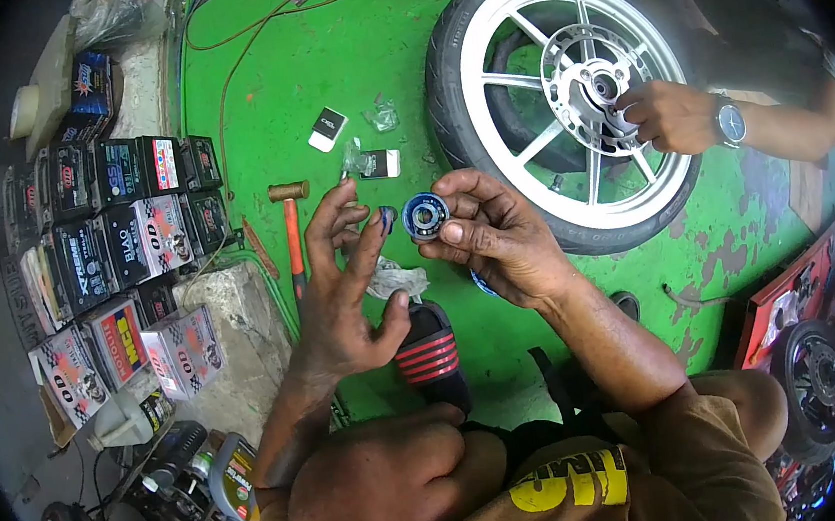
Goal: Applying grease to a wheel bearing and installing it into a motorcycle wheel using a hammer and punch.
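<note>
Clock positions from the bearing (424,217), which is in my right hand (501,237), up off the floor. Right is pinching it: thumb on the near rim, fingers round the outer edge. Edge hold probably keeps the face clear; it's turned up toward me, blue around the ring. Left hand (345,288) at 8, fingers spread, pinching nothing, not touching the bearing. Blue grease (388,220), or what looks like it, sits on the index fingertip at 9, likely kept off the other fingers so it doesn't smear.

Pose: right forearm in from 4, wrist bent inward. Left forearm up from 7, palm turned in, thumb stuck out low.

Wheel (504,79) flat on the green floor at 2, disc side up, presumably for hub access; co-worker's hand (665,121) is at the hub. Hammer (295,237) at 9, beyond my left fingers, probably parked within reach. Small boxes (328,128) at 11, out of the way.
</note>
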Motion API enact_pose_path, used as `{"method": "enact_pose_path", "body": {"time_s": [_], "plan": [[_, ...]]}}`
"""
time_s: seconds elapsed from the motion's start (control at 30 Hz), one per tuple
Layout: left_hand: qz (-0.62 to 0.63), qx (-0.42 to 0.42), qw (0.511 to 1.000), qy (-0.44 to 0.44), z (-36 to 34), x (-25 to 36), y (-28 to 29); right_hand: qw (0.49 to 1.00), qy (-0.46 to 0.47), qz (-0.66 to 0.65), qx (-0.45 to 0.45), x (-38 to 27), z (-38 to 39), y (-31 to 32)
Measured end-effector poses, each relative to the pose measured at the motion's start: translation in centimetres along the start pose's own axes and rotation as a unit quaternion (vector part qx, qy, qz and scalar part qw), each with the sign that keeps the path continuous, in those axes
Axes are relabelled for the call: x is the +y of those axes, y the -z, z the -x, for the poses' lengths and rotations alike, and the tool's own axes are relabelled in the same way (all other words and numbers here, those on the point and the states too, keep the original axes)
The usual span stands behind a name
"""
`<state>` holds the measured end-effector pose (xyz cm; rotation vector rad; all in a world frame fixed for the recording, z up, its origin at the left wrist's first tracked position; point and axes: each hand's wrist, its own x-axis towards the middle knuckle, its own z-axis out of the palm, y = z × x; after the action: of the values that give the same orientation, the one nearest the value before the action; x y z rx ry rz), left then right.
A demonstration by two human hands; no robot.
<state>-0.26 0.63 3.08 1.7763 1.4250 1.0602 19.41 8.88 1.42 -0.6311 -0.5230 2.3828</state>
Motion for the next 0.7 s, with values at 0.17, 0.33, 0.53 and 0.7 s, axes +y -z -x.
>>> {"method": "enact_pose_path", "body": {"time_s": [0.17, 0.33, 0.53, 0.7], "plan": [[-0.147, 0.030, 0.987, -0.052, 0.4, -1.4, -1.8, 1.000, 0.015, 0.010, -0.004, 0.5, -0.1, -0.1], [-0.193, 0.033, 0.979, -0.053, 0.8, -1.8, -1.8, 0.999, 0.021, 0.027, 0.001, 0.7, -0.3, -0.3], [-0.263, 0.039, 0.963, -0.052, 1.1, -1.3, -1.1, 0.999, 0.030, 0.039, 0.008, 0.4, -0.6, -0.6], [-0.284, 0.029, 0.958, -0.023, 2.0, 0.2, -0.4, 0.998, 0.026, 0.048, 0.038, 1.3, 0.0, -0.1]]}}
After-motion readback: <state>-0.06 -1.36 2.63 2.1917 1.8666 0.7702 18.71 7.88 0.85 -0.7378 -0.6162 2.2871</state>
